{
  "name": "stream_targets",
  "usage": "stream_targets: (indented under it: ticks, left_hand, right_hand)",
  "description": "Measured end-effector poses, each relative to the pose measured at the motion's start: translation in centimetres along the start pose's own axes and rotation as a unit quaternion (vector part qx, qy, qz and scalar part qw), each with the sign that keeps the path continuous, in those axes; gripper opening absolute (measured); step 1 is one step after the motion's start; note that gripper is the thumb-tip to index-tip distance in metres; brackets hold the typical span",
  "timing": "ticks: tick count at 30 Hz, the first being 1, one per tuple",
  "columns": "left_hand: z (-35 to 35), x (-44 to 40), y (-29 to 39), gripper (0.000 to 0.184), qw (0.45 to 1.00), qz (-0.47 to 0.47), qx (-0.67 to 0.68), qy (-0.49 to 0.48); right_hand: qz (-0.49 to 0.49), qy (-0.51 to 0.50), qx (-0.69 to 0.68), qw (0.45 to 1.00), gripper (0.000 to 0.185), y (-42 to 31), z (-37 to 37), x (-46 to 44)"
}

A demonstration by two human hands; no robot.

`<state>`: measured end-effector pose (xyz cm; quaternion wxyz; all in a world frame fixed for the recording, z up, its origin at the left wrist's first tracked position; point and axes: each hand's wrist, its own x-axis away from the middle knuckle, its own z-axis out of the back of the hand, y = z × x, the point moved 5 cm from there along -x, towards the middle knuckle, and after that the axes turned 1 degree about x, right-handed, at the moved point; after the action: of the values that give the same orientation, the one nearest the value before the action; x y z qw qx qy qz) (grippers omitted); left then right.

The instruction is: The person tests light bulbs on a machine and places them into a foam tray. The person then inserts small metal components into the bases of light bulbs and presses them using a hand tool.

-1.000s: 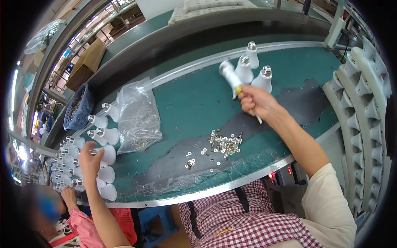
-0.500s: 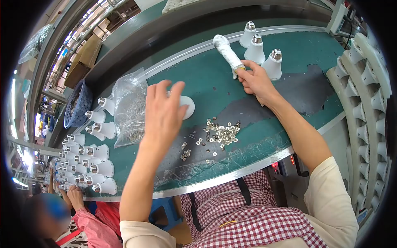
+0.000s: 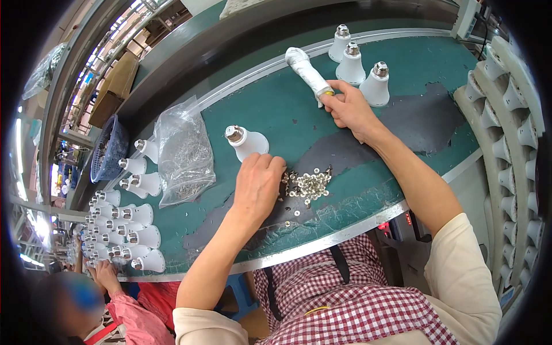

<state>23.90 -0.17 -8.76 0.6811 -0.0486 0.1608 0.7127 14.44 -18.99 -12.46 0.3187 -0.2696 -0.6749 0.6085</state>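
Observation:
My left hand (image 3: 259, 185) is at the left edge of a pile of small round metal caps (image 3: 310, 185), its fingers drawn together and pointing down. Whatever lies between those fingertips is hidden. Just beyond them a white LED bulb (image 3: 253, 144) stands on its wide end, its metal screw base up and leaning left. My right hand (image 3: 352, 112) is closed round the near end of a white-wrapped stick-like tool (image 3: 307, 70), with a bit of yellow at the grip. The tool points away to the left. Three more bulbs (image 3: 375, 89) stand past this hand, screw bases up.
A clear plastic bag (image 3: 185, 152) of thin metal pieces lies left, beside many bulbs (image 3: 138, 215). Behind it is a blue basket (image 3: 110, 150). Racks of bulbs (image 3: 499, 129) rise at right. A co-worker's hands (image 3: 106, 276) are at the far left.
My left hand has left the bulb and come right and nearer to the caps, its spread fingers now together. The bulb is more exposed. My right hand, still gripping the tool, has barely shifted.

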Motion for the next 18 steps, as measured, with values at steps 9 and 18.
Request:
stream_targets:
  ticks: [9,18]
  left_hand:
    - [-1.6,-2.2,3.3,0.011,0.993,-0.058,0.097,-0.033]
    - [2.5,-1.0,1.7,0.007,0.939,0.120,0.321,0.026]
  right_hand:
    - [0.003,-0.004,0.002,1.000,0.044,0.1,0.1,0.0]
    - [-0.007,-0.010,0.009,1.000,0.041,-0.4,-0.3,0.4]
